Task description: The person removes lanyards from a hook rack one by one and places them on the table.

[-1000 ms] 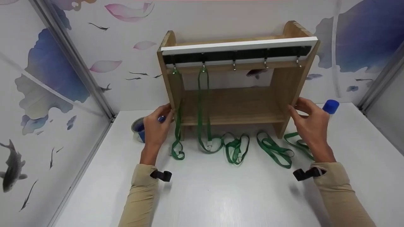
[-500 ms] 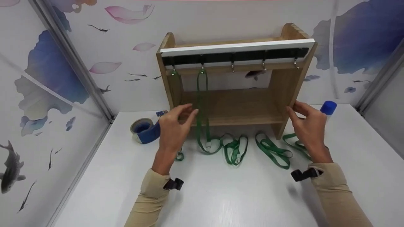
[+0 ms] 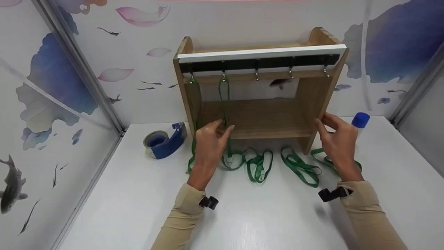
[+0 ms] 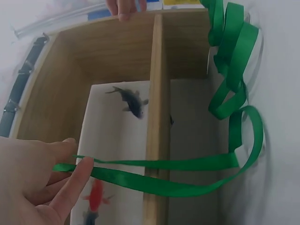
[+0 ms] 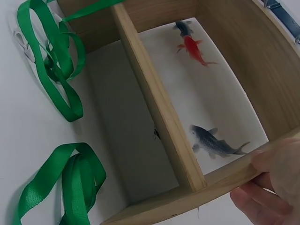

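A small wooden shelf (image 3: 256,118) stands on the table, with a row of metal hooks (image 3: 256,74) along its front top. Two green lanyards hang from the two leftmost hooks. My left hand (image 3: 211,144) is at the second hanging lanyard (image 4: 154,185), thumb and forefinger curled round its strap, which passes between them in the left wrist view. The first hanging lanyard (image 3: 193,139) is partly hidden behind that hand. My right hand (image 3: 338,146) pinches the front edge of the shelf's right side panel (image 5: 225,180) between thumb and fingers.
Several loose green lanyards, one being a folded lanyard (image 3: 300,166), lie on the white table (image 3: 263,215) before the shelf. A blue tape dispenser (image 3: 168,144) stands at the left. A blue-capped bottle (image 3: 360,119) is behind my right hand. Patterned walls (image 3: 145,62) enclose the table.
My left hand has let go of the shelf's left side panel and moved right to the second hanging lanyard, whose left strand is pushed rightward. The right hand keeps its hold.
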`<state>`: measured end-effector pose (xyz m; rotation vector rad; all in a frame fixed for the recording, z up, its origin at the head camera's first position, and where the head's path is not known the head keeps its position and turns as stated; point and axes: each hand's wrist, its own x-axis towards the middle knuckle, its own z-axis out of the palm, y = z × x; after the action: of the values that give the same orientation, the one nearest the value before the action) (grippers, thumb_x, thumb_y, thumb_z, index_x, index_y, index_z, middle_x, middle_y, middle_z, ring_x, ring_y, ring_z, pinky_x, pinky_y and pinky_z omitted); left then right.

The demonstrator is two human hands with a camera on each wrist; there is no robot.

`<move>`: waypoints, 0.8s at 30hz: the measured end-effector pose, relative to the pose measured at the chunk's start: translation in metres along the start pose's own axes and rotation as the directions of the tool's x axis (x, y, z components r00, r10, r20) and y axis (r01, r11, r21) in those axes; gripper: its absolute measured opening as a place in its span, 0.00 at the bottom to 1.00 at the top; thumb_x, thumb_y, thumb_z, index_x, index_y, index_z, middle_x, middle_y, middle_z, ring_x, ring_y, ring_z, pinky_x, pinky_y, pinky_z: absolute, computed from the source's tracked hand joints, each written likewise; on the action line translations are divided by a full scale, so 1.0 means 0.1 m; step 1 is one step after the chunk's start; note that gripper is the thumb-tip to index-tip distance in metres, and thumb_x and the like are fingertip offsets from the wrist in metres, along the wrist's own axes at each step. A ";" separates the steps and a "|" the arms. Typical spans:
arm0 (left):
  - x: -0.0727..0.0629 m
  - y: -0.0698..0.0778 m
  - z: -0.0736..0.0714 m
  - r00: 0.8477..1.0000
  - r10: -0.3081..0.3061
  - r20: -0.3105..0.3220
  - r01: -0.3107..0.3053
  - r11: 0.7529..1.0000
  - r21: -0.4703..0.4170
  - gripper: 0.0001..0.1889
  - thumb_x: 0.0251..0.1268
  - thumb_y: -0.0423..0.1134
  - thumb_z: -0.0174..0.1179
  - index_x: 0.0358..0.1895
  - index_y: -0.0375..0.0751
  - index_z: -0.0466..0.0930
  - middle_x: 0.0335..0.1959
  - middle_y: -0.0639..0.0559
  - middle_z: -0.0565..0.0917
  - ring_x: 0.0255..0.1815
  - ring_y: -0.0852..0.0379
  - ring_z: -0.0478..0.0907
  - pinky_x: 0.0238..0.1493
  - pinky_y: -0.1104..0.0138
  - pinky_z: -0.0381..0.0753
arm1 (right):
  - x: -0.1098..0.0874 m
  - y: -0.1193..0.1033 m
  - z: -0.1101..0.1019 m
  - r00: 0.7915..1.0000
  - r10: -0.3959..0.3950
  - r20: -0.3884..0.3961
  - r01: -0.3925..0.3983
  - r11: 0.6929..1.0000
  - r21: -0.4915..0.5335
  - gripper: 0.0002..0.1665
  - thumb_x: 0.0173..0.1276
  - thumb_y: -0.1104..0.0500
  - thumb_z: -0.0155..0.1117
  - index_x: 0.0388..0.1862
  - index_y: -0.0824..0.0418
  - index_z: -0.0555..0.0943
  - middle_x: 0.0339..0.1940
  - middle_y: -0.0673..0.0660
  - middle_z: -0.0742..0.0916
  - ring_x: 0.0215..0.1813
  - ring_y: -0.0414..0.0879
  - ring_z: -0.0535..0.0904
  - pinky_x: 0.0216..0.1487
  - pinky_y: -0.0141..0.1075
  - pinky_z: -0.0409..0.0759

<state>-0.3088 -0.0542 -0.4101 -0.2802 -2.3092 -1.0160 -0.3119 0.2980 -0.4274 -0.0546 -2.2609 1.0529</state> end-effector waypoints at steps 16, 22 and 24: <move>-0.01 -0.10 0.08 0.996 0.072 -0.045 -0.074 0.997 -0.038 0.10 0.76 0.38 0.70 0.54 0.40 0.91 0.45 0.46 0.95 0.44 0.53 0.94 0.49 0.66 0.93 | 0.00 0.01 0.02 1.000 -0.011 -0.012 0.011 1.000 -0.013 0.26 0.80 0.49 0.69 0.73 0.54 0.84 0.67 0.59 0.90 0.68 0.60 0.88 0.55 0.45 0.87; 0.04 -0.13 -0.01 0.984 0.126 -0.123 -0.135 0.988 -0.072 0.12 0.76 0.37 0.70 0.57 0.40 0.86 0.46 0.45 0.95 0.45 0.52 0.94 0.49 0.65 0.93 | -0.01 0.02 0.04 1.000 -0.025 -0.019 0.024 1.000 -0.018 0.27 0.80 0.49 0.69 0.74 0.54 0.82 0.67 0.59 0.89 0.67 0.60 0.88 0.55 0.51 0.87; 0.07 -0.13 -0.08 0.974 0.157 -0.163 -0.172 0.982 -0.081 0.11 0.76 0.36 0.69 0.56 0.41 0.86 0.46 0.46 0.95 0.45 0.53 0.94 0.50 0.65 0.93 | -0.01 0.02 0.04 1.000 -0.023 -0.018 0.023 1.000 -0.018 0.27 0.80 0.49 0.68 0.74 0.53 0.82 0.67 0.59 0.89 0.68 0.60 0.88 0.55 0.49 0.87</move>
<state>-0.3165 -0.0694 -0.4091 -0.4085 -2.0642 -1.0273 -0.3138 0.2963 -0.4316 -0.0449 -2.2493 1.0168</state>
